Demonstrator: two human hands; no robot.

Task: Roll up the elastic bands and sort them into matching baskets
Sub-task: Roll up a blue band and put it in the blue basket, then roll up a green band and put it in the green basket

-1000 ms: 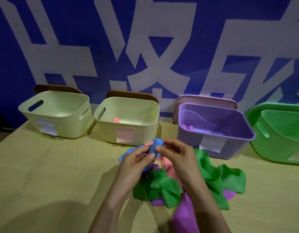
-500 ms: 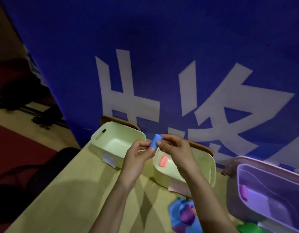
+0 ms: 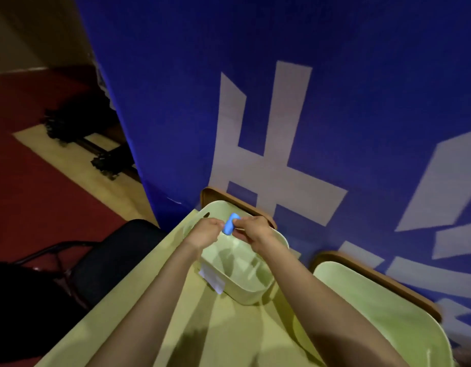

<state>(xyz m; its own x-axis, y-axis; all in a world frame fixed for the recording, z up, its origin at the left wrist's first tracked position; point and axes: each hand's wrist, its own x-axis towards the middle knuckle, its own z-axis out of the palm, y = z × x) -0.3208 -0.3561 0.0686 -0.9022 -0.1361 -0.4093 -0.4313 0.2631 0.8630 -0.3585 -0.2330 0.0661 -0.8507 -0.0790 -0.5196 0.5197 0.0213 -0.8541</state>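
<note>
Holding the rolled blue band (image 3: 229, 224) up over the far-left basket (image 3: 255, 295), just above its back rim, not yet let go. Pinching it from both sides: left hand (image 3: 205, 233) with fingertips curled onto one end, right hand (image 3: 252, 230) closed on the other (which fingers exactly, hard to tell through the blur). Looks like a short tight cylinder, so rolling of this one judged done and only the drop left. Nothing to make out inside that basket beyond shadow; a white label (image 3: 212, 280) on its front wall. Beside it, at lower right, part of a second pale basket (image 3: 374, 300). Set on the yellowish table (image 3: 109, 313) against the blue banner (image 3: 335, 102), with a dark chair (image 3: 109, 255) off the table's left edge. As for the remaining work, cannot judge from here: no loose bands in view. Against half a second ago: hands carried further left, from between the two pale baskets to over the leftmost one; view swung left too, losing the purple basket and the heap of bands; same two-handed pinch on the roll
</note>
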